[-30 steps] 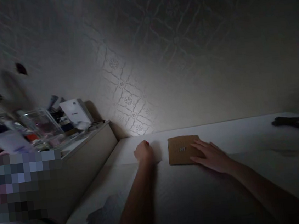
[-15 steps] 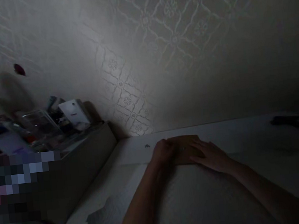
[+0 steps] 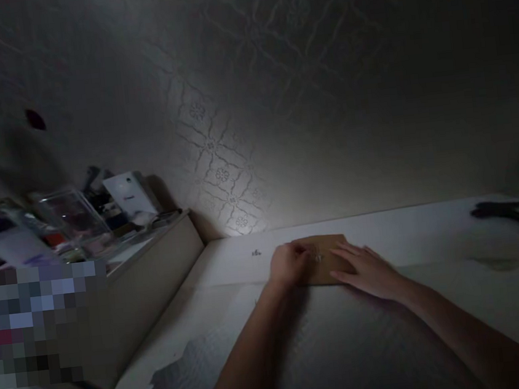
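A flat brown piece that looks like cardboard [image 3: 323,243] lies on the white surface. A small pale cluster of tiny bits [image 3: 317,258] shows near its middle. My left hand [image 3: 288,264] is at its left side, thumb and fingers pinched together over it. Whatever sits between those fingertips is too small or hidden to make out. With fingers stretched out, my right hand [image 3: 364,268] rests on the brown piece's right part. To the left of my left hand, a little group of dark bits or marks [image 3: 256,253] shows on the white surface.
A cabinet [image 3: 158,292] at the left carries a white box [image 3: 129,192], a clear plastic case [image 3: 74,217] and other clutter. A dark long object [image 3: 502,209] lies at the right. A patterned wall [image 3: 330,162] rises behind. A torn-edged grey patch [image 3: 185,372] marks the near left surface.
My left hand has shifted slightly right over the brown piece, its fingers still pinched. My right hand stays in place. The surface and hands look brighter, the upper wall darker.
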